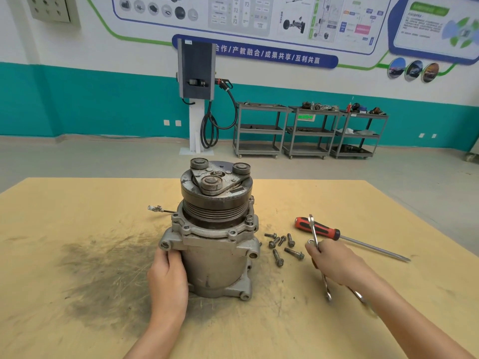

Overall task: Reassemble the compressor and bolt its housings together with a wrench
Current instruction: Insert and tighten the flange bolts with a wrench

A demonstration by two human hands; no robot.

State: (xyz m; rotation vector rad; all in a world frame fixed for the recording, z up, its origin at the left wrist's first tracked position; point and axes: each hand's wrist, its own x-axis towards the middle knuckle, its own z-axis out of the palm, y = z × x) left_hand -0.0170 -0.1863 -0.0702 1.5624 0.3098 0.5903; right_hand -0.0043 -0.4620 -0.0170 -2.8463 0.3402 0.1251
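The compressor stands upright in the middle of the table, its black pulley and clutch plate on top. My left hand holds its lower left side. My right hand grips a silver wrench to the right of the compressor; the wrench's open end points up and away. A second wrench end sticks out below the hand. Several loose bolts lie on the table between the compressor and my right hand.
A red-and-black screwdriver lies behind my right hand, its shaft pointing right. The tan table cover has a dark greasy smear left of the compressor. A small connector on a wire pokes out at the compressor's left.
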